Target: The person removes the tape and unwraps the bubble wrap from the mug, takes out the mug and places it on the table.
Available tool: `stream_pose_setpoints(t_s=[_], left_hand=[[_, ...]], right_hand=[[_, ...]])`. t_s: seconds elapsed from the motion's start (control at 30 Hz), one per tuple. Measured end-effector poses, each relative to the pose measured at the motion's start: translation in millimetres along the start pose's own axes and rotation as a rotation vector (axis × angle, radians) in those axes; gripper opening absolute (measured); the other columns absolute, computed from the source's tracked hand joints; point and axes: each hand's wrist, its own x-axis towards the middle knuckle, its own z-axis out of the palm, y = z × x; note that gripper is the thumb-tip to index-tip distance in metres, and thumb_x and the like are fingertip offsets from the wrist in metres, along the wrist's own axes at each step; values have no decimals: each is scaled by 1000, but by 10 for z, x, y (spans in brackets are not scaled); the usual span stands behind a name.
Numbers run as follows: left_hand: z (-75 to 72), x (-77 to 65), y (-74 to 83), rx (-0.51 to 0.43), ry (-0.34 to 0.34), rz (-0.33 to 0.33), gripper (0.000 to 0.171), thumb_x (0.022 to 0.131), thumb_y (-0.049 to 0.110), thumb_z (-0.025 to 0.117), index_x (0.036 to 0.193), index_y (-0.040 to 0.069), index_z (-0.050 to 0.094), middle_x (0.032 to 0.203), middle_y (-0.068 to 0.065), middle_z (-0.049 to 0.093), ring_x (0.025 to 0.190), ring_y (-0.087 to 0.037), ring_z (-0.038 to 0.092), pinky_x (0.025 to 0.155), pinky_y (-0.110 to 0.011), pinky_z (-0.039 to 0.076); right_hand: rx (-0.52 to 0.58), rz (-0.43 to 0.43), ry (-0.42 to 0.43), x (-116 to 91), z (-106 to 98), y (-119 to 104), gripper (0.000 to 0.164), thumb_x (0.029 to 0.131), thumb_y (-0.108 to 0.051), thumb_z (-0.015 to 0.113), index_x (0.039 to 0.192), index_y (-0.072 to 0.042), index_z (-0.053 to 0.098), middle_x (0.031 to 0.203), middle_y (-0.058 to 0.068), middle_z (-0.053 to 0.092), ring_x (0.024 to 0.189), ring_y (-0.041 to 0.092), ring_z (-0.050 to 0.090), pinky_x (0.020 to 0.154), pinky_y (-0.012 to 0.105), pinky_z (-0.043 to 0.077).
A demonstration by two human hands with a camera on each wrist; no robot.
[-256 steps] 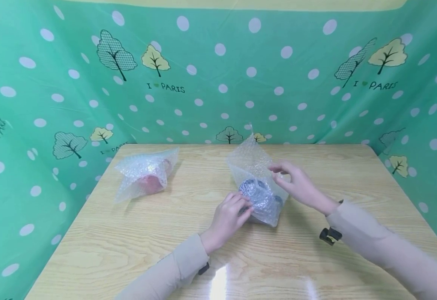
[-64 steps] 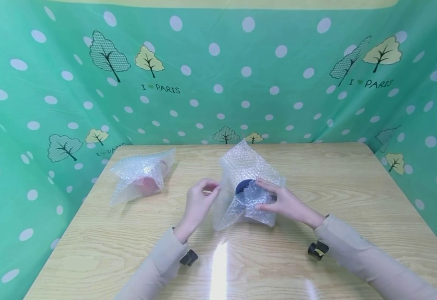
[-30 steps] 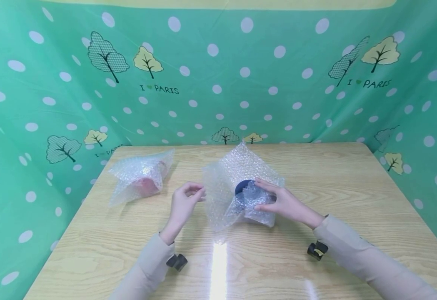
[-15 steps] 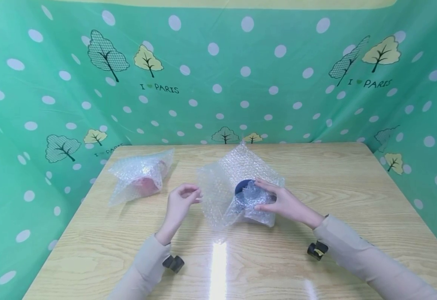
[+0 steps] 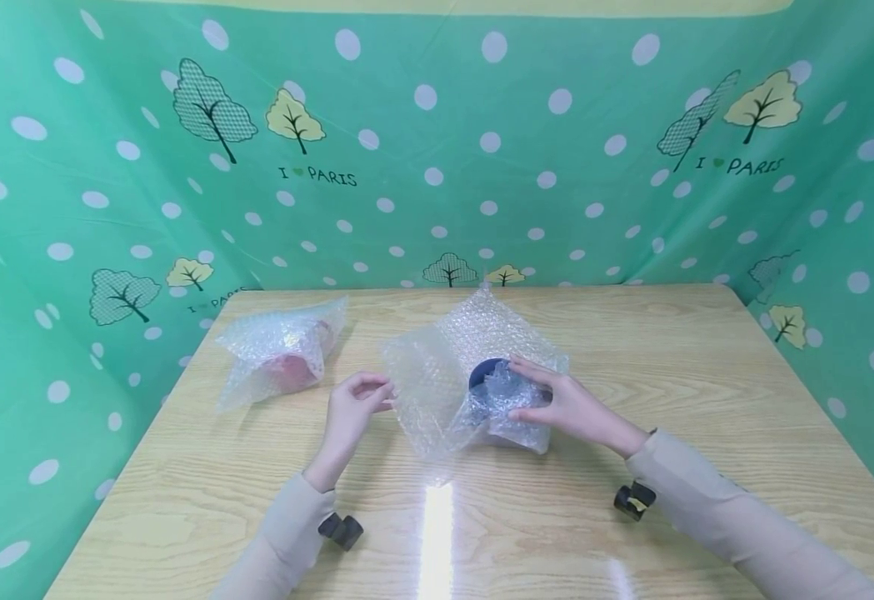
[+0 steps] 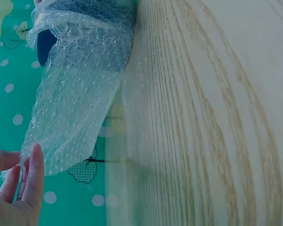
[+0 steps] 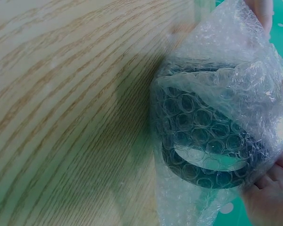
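A dark blue mug (image 5: 484, 372) stands partly wrapped in bubble wrap (image 5: 425, 387) at the middle of the table; its rim shows above the crumpled layer. In the right wrist view the mug's handle (image 7: 205, 178) shows through the bubbles. My left hand (image 5: 350, 412) pinches the free left corner of the sheet, which stretches out from the mug toward it. The left wrist view has this edge between thumb and fingers (image 6: 35, 162). My right hand (image 5: 575, 406) holds the mug from the right through the wrap, thumb and fingers spread around it.
A second bubble-wrapped bundle (image 5: 282, 350) with something pink-red inside lies at the table's left back. The wooden table (image 5: 669, 358) ends at a green dotted curtain (image 5: 392, 192) behind and at both sides.
Earlier both hands were at the wrapped mug. The left hand has since drawn the sheet's free corner out to the left, uncovering the rim, while the right hand came onto the mug and stays there.
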Motion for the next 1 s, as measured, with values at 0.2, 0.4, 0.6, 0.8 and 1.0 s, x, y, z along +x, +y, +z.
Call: stream_pose_setpoints(t_s=[0.2,0.4,0.6,0.8,1.0], left_hand=[[-37,12,-34,-6,10,-29,16,78,-8,58,93,-15,56,83,-17,63,65,-9,62,65,-31,55],[-72,21,-79,-27,19,-76,18,78,-8,59,93,-15,56,80,-12,64,65,-9,62,65,-29,55],[-92,21,-93,-23,17,-107,18,78,-8,58,95,-15,55,80,-11,64,67,-9,61,66,-29,55],[-107,24,-107,-18,11,-134,19,78,-8,58,96,-15,55,79,-9,63,67,-10,61,67,-28,54],[-114,10,-105,-37,16,-155,21,78,-10,57,97,-17,54,76,-8,62,65,-9,60,66,-27,54]], right_hand=[[-10,-2,2,7,3,3,77,70,-42,69,133,-9,39,141,10,28,126,33,29,101,49,25],[-13,-1,3,8,4,3,78,70,-43,69,133,-9,39,141,10,29,126,34,29,101,50,25],[-6,0,3,8,4,0,77,70,-42,69,133,-9,39,141,10,29,127,33,28,102,50,24],[-4,2,-1,2,-2,-8,77,71,-41,69,133,-9,38,142,10,27,127,34,27,101,52,23],[-4,0,-6,1,0,-3,77,71,-42,69,133,-9,38,142,10,27,128,34,25,101,52,22]])
